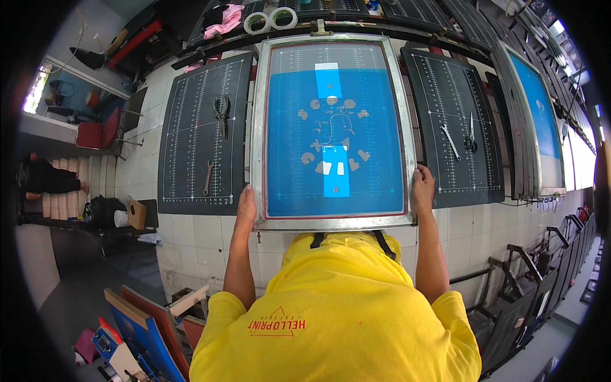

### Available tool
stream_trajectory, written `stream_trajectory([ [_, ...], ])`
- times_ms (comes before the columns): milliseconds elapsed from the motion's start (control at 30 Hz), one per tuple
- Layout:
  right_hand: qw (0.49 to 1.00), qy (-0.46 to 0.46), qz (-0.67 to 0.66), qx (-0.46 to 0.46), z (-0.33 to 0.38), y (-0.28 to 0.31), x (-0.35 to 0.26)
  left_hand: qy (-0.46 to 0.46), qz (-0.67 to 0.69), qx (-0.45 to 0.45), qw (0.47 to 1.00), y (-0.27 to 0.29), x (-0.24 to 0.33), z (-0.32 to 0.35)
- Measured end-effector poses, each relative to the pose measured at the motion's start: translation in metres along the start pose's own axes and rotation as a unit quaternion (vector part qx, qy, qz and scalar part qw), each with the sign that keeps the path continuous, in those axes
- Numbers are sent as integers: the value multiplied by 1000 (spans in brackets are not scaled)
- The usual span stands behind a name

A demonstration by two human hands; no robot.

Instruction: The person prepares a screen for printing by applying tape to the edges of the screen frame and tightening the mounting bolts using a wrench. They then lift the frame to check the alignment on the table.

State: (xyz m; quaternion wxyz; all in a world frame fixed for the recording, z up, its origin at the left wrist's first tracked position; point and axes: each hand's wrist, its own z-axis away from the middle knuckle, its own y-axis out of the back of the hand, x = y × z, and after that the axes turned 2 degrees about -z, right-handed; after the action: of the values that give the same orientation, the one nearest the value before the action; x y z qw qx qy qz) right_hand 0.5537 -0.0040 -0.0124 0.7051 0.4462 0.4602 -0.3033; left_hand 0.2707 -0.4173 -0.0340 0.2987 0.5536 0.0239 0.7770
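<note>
Both hands are gripping the screen-printing frame point(333, 130) at its near corners.

The left hand point(245, 207) is clamping the frame's lower left edge, the right hand point(422, 189) is clamping its lower right edge; a wrench point(208, 177) is lying left of the frame, scissors point(470, 134) right of it.

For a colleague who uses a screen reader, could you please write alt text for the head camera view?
A person in a yellow shirt grips a metal-framed blue printing screen by its near corners, left hand and right hand, over a white tiled table. Black gridded mats flank it: the left mat carries a wrench, the right mat scissors.
</note>
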Motion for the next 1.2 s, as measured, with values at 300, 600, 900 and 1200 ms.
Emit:
stream_trajectory([
  [300,1000,1,-15,24,12,6,-15,-8,-90,31,995,-7,27,15],
  [600,998,14,-39,36,11,7,-15,-42,-83,43,995,-10,34,17],
  [900,998,-6,-35,43,8,2,-10,-6,-4,43,999,-3,16,11],
  [1200,999,5,-52,14,6,1,-8,34,35,0,999,4,5,3],
])
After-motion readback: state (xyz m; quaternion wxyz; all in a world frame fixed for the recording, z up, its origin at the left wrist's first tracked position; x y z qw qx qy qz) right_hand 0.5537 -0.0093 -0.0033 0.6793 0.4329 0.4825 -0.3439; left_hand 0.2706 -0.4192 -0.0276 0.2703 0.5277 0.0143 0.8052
